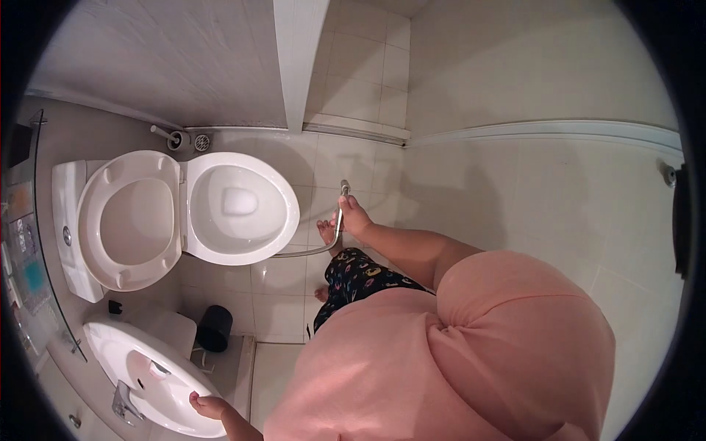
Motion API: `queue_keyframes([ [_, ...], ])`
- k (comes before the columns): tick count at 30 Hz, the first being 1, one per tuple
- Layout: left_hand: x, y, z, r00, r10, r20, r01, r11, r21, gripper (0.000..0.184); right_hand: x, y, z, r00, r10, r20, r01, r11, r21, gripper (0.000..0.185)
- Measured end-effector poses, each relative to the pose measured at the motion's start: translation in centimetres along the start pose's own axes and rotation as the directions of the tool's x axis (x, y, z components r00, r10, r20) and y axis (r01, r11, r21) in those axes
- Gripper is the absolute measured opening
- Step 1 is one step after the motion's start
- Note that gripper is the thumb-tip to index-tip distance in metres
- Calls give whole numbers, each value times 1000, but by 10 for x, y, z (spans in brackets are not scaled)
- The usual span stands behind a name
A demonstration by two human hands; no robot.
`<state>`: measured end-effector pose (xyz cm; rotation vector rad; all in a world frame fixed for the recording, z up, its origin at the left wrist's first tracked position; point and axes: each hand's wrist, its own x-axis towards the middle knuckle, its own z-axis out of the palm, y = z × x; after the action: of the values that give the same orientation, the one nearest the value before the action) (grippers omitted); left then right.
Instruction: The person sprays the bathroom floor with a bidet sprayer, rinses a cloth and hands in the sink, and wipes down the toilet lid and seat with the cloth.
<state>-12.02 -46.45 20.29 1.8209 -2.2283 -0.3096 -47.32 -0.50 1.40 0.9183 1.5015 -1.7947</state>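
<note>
My right hand (356, 217) is closed around a handheld bidet sprayer on a metal hose, its silver head (344, 187) pointing toward the top of the view. The hose (316, 252) curves from my hand down and back beneath the toilet bowl. Left of it, the white toilet (283, 209) has its lid and seat raised, with the bowl exposed. At the bottom, my left hand (210, 406) is over the front edge of the white washbasin (173, 400); its fingers are curled, and whatever they may hold is hidden.
A toilet brush (175, 138) stands by the wall beside a round floor drain (201, 142). A dark bin (215, 328) sits near the washbasin. A glass shelf (55, 250) with several items runs along the wall. A raised sill (357, 131) borders the tiled floor (279, 290).
</note>
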Motion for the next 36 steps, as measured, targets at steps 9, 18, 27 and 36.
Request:
queue_keyframes([
  [9,7,-20,3,1000,-17,6,18,998,-54,40,4,-18,63,967,-81,241,115,985,-132,31],
  [18,3,-12,0,999,39,-4,-39,999,-36,37,21,-17,36,991,0,131,34,966,-255,35],
  [27,5,-15,1,997,80,-20,-82,993,-84,35,13,-3,78,966,-39,256,122,941,-316,37],
  [36,2,-13,5,983,173,-54,-176,982,-69,31,-4,69,30,984,164,64,-120,891,-437,36],
])
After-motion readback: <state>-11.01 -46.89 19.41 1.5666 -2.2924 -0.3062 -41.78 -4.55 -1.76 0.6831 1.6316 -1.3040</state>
